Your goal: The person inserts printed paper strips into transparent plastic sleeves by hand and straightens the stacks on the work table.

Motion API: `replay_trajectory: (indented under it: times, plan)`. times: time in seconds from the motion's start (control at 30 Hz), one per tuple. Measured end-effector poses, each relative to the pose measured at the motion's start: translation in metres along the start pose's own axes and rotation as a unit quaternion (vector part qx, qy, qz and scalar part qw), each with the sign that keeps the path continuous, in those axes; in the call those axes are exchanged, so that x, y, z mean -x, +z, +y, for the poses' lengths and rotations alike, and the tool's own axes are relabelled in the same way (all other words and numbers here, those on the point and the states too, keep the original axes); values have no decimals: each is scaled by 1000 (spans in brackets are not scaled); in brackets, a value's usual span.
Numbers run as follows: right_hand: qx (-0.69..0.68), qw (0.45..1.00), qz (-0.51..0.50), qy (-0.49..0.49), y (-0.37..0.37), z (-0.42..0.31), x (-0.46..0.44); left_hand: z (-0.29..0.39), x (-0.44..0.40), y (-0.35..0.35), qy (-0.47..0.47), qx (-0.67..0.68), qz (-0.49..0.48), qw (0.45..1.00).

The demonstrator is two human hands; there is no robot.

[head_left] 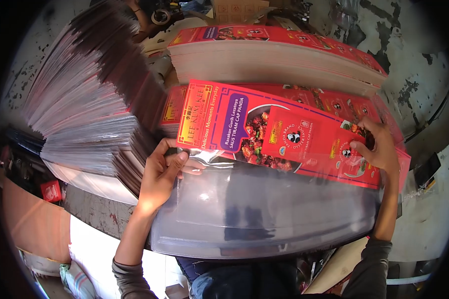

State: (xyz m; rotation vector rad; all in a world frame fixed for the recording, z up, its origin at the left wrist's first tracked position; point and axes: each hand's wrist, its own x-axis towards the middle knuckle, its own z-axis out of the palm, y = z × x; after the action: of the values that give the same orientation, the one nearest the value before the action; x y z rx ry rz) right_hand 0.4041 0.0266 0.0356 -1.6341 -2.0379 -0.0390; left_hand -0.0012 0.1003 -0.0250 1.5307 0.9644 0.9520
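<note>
A long red printed card (224, 119) with "Lee Kum Kee" lettering and food pictures lies tilted between my two hands. My left hand (160, 172) is closed at its lower left corner, thumb on top, beside the mouth of a clear plastic sleeve (264, 204). Some left fingertips show through the shiny film. At the card's right end my right hand (380, 147) grips it, thumb on the printed face and fingers at the upper edge. Clear film covers the card's lower right part. Beneath lies a pile of clear sleeves, nearest my body.
Behind the held card stands a thick stack of red printed cards (284, 62). More red cards (173, 107) lie just under it. At left leans a tall, fanned pile of sleeved cards (90, 104). A dark phone-like object (427, 169) is at right.
</note>
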Motion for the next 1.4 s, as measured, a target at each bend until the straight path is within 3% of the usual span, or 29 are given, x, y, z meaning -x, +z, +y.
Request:
replay_trajectory:
  times: [0.23,0.37,0.43,0.57,0.77,0.87,0.97,1.03,1.23,1.4]
  plan:
    - [94,996,4,-8,12,-3,2,1,1,2,-5,-11,-3,1000]
    - [51,997,37,-45,29,-17,-2,4,2,3,-7,-11,-2,1000]
    - [27,996,77,-20,38,-20,-2,4,2,4,-8,-6,-7,1000]
    - [-11,996,66,65,37,-26,-2,3,1,3,-21,-21,-8,1000]
    - [-16,992,113,45,35,-22,-3,2,0,2,-11,-28,1,1000]
    - [2,990,144,-15,36,-21,-5,5,0,-1,-28,-11,-22,999]
    - [-9,991,134,26,35,-20,-3,12,5,2,15,16,-38,999]
    - [51,992,116,-7,33,-19,-5,21,5,-1,-74,-41,-65,994]
    - [105,988,75,-88,22,-19,-25,8,-1,-9,-96,-35,-88,991]
    - [84,994,11,-70,22,-5,-37,8,0,-4,-92,-19,-94,991]
